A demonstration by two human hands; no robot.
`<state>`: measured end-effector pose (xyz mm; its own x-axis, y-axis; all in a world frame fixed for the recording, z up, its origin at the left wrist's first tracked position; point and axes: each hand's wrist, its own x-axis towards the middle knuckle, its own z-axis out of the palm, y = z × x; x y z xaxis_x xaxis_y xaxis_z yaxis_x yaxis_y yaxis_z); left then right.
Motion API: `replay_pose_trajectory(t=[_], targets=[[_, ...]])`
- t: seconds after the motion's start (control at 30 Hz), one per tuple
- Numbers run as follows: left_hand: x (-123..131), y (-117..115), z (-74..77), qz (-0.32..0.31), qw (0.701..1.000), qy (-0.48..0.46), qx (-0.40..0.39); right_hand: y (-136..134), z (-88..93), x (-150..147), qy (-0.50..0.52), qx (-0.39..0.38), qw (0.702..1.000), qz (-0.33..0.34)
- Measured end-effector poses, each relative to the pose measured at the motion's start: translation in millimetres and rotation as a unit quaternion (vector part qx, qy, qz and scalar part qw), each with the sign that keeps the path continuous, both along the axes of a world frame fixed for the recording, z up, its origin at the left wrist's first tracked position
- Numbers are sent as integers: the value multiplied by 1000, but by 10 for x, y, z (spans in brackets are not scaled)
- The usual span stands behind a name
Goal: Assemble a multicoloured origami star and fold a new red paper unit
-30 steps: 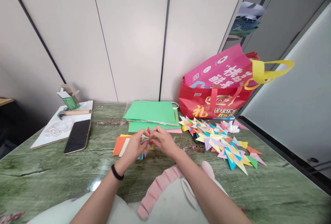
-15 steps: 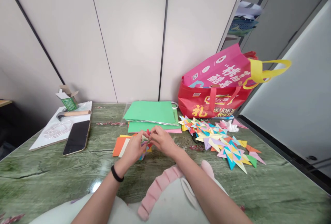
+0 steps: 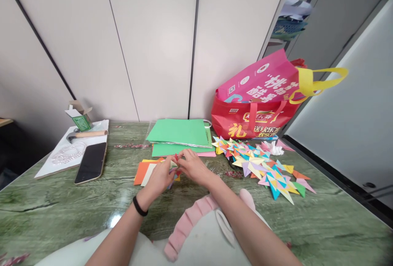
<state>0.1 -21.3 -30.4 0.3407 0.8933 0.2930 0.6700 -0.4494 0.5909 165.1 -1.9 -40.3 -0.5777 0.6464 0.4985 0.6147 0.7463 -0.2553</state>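
On L, phone (image 3: 91,162) overlaps white board's (image 3: 47,168) R edge; green tabletop (image 3: 121,176) shows betw. phone & orange paper (image 3: 140,173). Mid-table, L hand (image 3: 157,174) & R hand (image 3: 190,163) have fingertips pinched on small red folded paper (image 3: 176,157), just near of green sheets' (image 3: 178,132) edge. Narrow tabletop gap separates R hand from pointed-paper pile (image 3: 254,163), R.

left grip (image 3: 159,176): curled | right grip (image 3: 194,167): curled | forearms (image 3: 245,221): angled inward
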Motion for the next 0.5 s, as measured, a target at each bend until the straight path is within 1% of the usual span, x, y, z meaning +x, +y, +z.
replay_pose_trajectory(t=[0.17,0.33,0.5], targets=[[-20,25,-15,28,1000,5,12,4,8,6,23,18,1000,-7],[12,-29,8,17,1000,13,0,1,15,-23,-21,33,999,-36],[8,-6,2,27,1000,12,-2,-4,4,-44,-43,81,995,-36]])
